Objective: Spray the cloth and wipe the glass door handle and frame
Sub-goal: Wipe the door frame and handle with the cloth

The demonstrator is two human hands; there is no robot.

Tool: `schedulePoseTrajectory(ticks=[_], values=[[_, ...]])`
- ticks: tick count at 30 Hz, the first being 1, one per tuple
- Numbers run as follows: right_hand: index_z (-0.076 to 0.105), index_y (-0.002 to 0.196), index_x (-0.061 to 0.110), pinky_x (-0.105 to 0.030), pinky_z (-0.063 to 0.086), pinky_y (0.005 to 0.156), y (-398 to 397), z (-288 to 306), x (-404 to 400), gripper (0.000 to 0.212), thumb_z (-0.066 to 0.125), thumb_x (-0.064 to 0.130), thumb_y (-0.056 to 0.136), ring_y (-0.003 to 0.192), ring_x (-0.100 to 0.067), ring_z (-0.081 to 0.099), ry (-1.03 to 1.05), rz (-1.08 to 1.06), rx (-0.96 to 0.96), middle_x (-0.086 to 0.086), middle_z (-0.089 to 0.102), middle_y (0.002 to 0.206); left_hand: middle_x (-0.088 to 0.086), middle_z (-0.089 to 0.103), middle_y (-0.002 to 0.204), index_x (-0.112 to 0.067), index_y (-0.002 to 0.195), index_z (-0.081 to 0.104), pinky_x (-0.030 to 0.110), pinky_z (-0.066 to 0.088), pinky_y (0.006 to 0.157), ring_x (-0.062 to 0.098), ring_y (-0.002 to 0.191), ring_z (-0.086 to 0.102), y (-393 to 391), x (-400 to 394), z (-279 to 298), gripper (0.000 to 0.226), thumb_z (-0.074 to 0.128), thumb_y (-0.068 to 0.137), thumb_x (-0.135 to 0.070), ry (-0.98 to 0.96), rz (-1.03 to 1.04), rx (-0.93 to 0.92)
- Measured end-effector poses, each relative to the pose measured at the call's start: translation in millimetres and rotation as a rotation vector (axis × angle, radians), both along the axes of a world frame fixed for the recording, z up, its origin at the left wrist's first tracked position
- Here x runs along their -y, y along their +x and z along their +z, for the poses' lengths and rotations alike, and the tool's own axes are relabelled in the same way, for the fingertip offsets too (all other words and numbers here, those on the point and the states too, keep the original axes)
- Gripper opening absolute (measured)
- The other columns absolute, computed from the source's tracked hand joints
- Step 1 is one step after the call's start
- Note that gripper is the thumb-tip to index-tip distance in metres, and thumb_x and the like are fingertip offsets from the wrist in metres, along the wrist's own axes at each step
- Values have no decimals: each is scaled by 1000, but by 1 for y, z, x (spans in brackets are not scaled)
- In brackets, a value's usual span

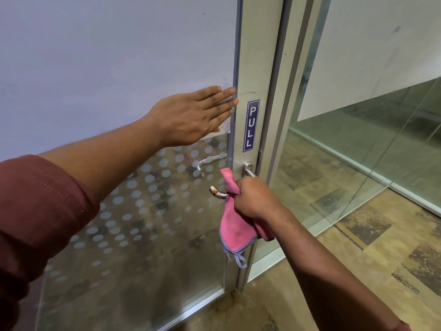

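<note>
The glass door (119, 56) fills your view, frosted above and dotted below, its metal frame (256, 75) carrying a blue PULL sticker (251, 125). Your left hand (191, 115) lies flat on the frosted glass, fingers straight, tips at the frame's edge. Your right hand (255, 198) is clenched around the pink cloth (235, 229) on the lever handle (218, 192); the cloth's tail hangs below your fist

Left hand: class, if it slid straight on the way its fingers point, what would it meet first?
Probably the door frame: the left hand lies flat on the glass, fingertips already at the frame's edge.
</note>
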State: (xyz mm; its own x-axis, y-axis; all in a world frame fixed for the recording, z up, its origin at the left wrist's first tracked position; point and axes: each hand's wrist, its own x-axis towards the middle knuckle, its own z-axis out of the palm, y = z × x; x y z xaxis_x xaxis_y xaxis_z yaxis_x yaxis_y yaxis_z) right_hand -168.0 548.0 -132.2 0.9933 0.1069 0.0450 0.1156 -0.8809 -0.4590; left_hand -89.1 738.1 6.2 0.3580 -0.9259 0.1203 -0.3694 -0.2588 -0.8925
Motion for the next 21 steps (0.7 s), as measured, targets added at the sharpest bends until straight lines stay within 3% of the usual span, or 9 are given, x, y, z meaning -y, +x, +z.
schedulePoseTrajectory(ticks=[2,5,9,14,18,21], values=[[60,75,14,-31,43,63,-1,-2,-3,9,59,16,83,76,-34,60,11,-18,12,-10,59,74,21,9,165,1,156,2,44,9,126,34,154,5,0,0,0,69,-23,99,-28,2,-2,-5],[59,72,11,-29,39,59,-5,-6,-8,12,58,13,83,67,-29,54,50,-42,47,-5,54,66,21,10,165,1,155,3,44,8,126,34,154,6,1,0,1,70,-26,99,-27,-5,-20,1],[69,80,9,-29,45,58,-9,-13,-13,14,61,17,87,67,-26,61,121,-55,70,-7,63,71,22,14,164,2,155,8,44,8,126,33,154,9,1,0,1,72,-26,99,-28,-20,-43,-14],[61,76,13,-30,43,59,-14,-15,-28,16,58,19,90,70,-35,62,125,-41,133,-12,64,71,21,17,164,1,154,10,43,7,124,32,153,11,2,-1,0,73,-27,99,-28,-32,-64,-8],[64,83,8,-38,54,65,-14,-17,-46,8,57,9,86,75,-40,64,117,-34,152,-15,65,73,21,11,165,1,155,4,43,5,126,32,154,5,3,-2,-1,68,-22,100,-30,-8,-35,14],[63,83,10,-36,51,61,-13,-18,-57,9,56,4,82,74,-39,65,128,-65,149,-14,65,73,21,10,165,1,156,3,43,7,126,32,154,4,3,-2,-1,65,-16,102,-29,-4,-21,22]])
